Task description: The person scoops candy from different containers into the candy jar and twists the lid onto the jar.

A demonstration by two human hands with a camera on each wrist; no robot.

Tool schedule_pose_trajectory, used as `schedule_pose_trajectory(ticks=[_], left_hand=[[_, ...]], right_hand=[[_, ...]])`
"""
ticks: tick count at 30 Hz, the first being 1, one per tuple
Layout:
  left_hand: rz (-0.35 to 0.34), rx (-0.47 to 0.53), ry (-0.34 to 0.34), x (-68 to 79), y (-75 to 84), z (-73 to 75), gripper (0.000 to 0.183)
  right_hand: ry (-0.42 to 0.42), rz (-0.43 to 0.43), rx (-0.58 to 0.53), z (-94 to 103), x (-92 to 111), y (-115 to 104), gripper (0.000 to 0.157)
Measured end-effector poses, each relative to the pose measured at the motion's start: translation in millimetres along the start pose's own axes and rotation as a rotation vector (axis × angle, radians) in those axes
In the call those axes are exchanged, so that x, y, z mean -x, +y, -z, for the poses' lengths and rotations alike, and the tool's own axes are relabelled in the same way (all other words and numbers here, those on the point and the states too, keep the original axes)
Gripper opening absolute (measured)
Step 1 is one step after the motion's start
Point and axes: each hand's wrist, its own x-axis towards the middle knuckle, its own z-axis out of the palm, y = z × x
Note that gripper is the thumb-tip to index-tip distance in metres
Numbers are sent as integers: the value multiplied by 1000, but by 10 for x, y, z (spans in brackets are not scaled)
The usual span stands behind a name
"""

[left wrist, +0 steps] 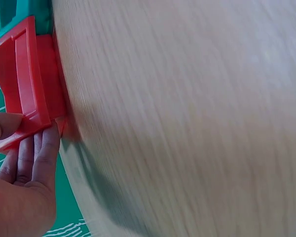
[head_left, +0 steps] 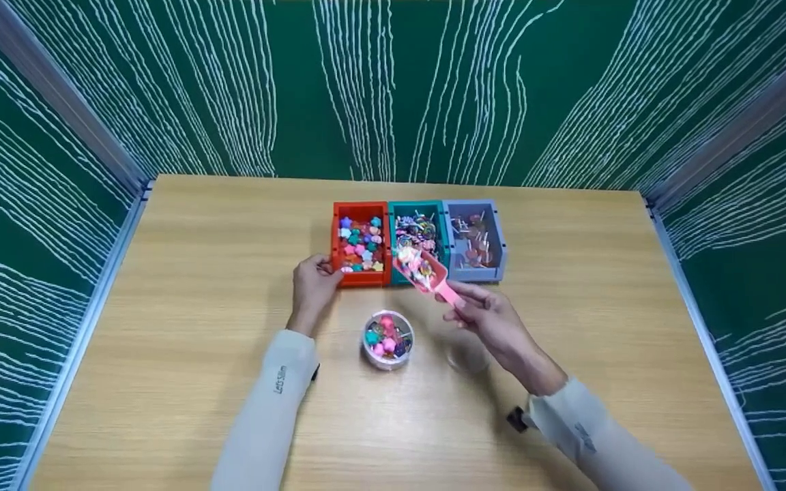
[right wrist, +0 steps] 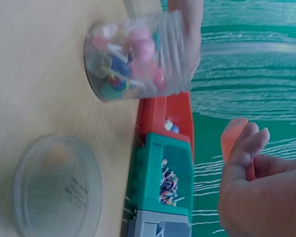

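My left hand (head_left: 314,288) grips the front left corner of the red bin (left wrist: 27,74), thumb on the rim and fingers against the outer wall. The bin holds colourful star-like pieces (head_left: 360,239). In my right hand (head_left: 499,326), thumb and fingers pinch the handle of a pink scoop (head_left: 439,275). A heap of small colourful pieces (head_left: 415,264) fills the scoop, which is held over the front of the teal bin (head_left: 446,232). That bin contains tiny swirl lollipop-shaped pieces (right wrist: 168,185). Nearer me, a clear jar (right wrist: 160,64) stands without a lid, full of mixed pieces.
Joined to the teal bin's right side is a grey bin (head_left: 501,262) with stick-ended translucent pieces. A round clear lid (right wrist: 59,187) lies on the wooden table (head_left: 195,307) right of the jar. Green walls (head_left: 290,88) with white lines enclose the back and sides.
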Motion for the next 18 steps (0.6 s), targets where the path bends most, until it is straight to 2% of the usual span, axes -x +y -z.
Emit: schedule_pose_trajectory(ticks=[8,12,18], left_hand=[[-55,-13,12,2,0,32,21],[-48,-13,13,7,6,36,20],[-17,-15,-1,18,15,14,18]], right_hand=[[-172,53,161,178,286,119,43],[-230,47,267,266,296,114,38],[-304,73,503,318,233,-22,35]])
